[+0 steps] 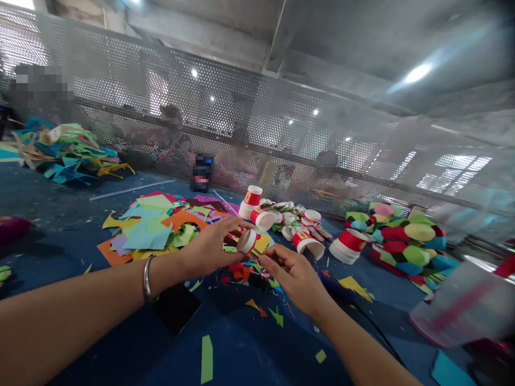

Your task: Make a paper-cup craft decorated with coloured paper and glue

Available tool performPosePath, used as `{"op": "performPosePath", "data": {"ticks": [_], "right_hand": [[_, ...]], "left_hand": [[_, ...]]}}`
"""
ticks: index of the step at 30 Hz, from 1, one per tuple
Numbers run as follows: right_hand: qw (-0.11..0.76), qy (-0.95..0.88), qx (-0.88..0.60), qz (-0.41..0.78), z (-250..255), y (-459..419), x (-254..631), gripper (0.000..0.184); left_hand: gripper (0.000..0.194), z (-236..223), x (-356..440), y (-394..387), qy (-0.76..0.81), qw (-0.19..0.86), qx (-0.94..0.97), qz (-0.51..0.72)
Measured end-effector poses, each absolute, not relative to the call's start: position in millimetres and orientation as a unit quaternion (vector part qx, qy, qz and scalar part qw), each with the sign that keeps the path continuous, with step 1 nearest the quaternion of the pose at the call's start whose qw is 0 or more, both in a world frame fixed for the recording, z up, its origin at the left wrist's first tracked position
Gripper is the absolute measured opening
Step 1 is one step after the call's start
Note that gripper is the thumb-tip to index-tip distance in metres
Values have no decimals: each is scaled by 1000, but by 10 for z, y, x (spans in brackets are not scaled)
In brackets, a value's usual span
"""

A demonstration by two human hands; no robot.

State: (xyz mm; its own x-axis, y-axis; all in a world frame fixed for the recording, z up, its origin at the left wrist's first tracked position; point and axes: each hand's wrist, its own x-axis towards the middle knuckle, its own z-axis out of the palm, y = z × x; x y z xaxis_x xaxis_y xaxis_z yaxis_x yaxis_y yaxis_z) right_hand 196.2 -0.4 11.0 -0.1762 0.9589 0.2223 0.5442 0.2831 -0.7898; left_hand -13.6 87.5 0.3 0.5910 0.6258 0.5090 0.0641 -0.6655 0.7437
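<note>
Paper cup (246, 241): we see it clamped between the left hand's (211, 244) thumb and fingers.
Right hand (295, 276): fingertips just beside it; whether closed, we cannot tell.

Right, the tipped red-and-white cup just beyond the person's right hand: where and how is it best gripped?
Probably by the rim of the cup, coming from the near right, fingers pinching the wall inside and out. It lies on its side with its open mouth turned that way, while a heap of round pieces crowds behind it.
</note>
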Motion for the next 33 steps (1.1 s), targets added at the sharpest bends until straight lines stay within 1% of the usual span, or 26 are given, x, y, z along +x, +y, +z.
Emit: {"op": "performPosePath", "data": {"ticks": [11, 18, 24, 29, 33], "right_hand": [[367, -721, -517, 280, 138, -13, 1953, 30], [366, -724, -510, 287, 143, -26, 1956, 31], [382, -706, -513, 305, 151, -24, 1943, 36], [404, -674, -517, 339, 131, -21, 1929, 40], [413, -656, -515, 366, 99, -14, 1921, 43]], "left_hand": [[60, -16, -158, 865, 178, 317, 844, 394], [59, -4, -162, 861, 175, 288, 854, 397], [62, 13, -165, 831, 196, 264, 858, 394], [52, 47, -170, 776, 200, 156, 889, 382], [41, 57, -180, 786, 196, 106, 889, 400]]}}
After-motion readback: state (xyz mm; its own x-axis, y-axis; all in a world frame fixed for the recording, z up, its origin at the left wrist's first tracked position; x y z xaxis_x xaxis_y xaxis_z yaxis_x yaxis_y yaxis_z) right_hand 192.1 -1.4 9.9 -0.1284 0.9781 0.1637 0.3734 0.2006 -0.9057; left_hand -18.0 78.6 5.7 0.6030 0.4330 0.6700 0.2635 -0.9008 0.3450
